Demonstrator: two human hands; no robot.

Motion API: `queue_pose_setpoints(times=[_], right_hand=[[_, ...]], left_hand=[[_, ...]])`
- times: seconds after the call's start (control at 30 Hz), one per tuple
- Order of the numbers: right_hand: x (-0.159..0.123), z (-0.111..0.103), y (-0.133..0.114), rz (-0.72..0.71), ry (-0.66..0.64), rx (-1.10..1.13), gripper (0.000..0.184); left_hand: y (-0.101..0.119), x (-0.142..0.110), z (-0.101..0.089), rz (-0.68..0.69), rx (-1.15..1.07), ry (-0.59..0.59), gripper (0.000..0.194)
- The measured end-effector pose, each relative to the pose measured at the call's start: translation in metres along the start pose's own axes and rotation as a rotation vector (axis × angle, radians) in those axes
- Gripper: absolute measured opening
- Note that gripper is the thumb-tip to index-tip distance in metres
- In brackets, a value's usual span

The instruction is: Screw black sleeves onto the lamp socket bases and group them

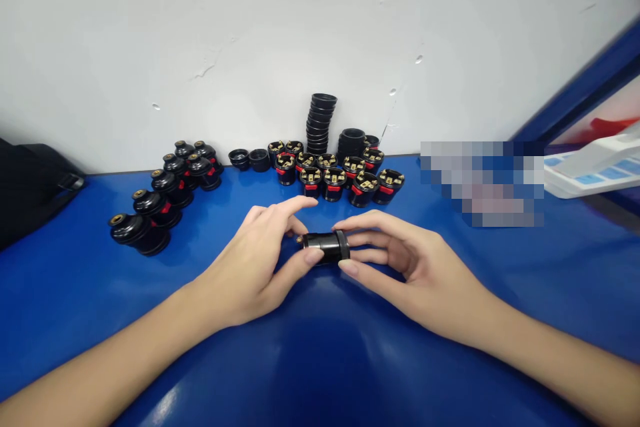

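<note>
A black lamp socket [327, 246] lies on its side between both my hands, just above the blue table [320, 347]. My left hand [260, 267] pinches its left end with thumb and fingers, where a small brass tip shows. My right hand [400, 260] grips the right end, fingers closed around the black threaded ring there. Both hands are at the middle of the table, close together.
Behind the hands stands a cluster of black socket inserts [335, 173] with brass and red parts. A tall stack of black rings [320, 121] rises by the white wall. Assembled black sockets [160, 197] lie at the left. A black bag [30, 180] sits far left.
</note>
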State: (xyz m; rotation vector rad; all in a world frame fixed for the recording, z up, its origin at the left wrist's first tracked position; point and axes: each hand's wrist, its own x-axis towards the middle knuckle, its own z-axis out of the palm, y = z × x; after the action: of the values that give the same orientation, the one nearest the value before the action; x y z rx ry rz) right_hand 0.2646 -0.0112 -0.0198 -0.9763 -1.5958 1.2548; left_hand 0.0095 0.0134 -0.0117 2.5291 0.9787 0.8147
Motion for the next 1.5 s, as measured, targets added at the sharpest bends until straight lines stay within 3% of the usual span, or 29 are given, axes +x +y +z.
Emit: queue_pose_setpoints(times=[0.1,0.37,0.5,0.57,0.7,0.8,0.97,1.2,1.37,1.5], right_hand=[[0.0,0.0,0.0,-0.011,0.003,-0.011,0.031],[0.003,0.0,-0.001,-0.013,0.018,-0.026,0.031],[0.002,-0.001,-0.001,-0.017,0.013,-0.025,0.031],[0.001,-0.001,0.0,-0.01,0.01,-0.016,0.03],[0.0,-0.001,0.001,-0.018,0.006,-0.016,0.031],[0.0,-0.001,0.0,-0.024,0.006,-0.019,0.031],[0.001,-0.001,-0.001,-0.024,-0.017,-0.028,0.031],[-0.001,-0.001,-0.003,-0.016,-0.032,-0.003,0.03],[0.0,-0.001,0.001,-0.046,-0.011,0.017,0.029],[0.001,-0.002,0.002,-0.068,-0.025,0.021,0.029]], left_hand=[[0.0,0.0,0.0,-0.007,0.014,-0.013,0.045],[-0.005,-0.004,0.004,0.062,-0.049,0.065,0.075],[-0.002,-0.003,0.005,0.035,-0.038,0.012,0.067],[-0.003,-0.003,0.006,0.07,-0.021,0.04,0.065],[-0.005,-0.002,0.005,0.196,0.01,0.12,0.067],[-0.002,-0.002,0.002,0.153,0.017,0.067,0.077],[0.001,-0.003,0.002,0.028,0.004,-0.001,0.053],[-0.009,-0.003,0.005,0.105,-0.005,0.075,0.058],[-0.001,-0.004,0.001,0.048,-0.004,0.019,0.068],[0.002,-0.001,-0.001,0.028,0.018,-0.045,0.036]])
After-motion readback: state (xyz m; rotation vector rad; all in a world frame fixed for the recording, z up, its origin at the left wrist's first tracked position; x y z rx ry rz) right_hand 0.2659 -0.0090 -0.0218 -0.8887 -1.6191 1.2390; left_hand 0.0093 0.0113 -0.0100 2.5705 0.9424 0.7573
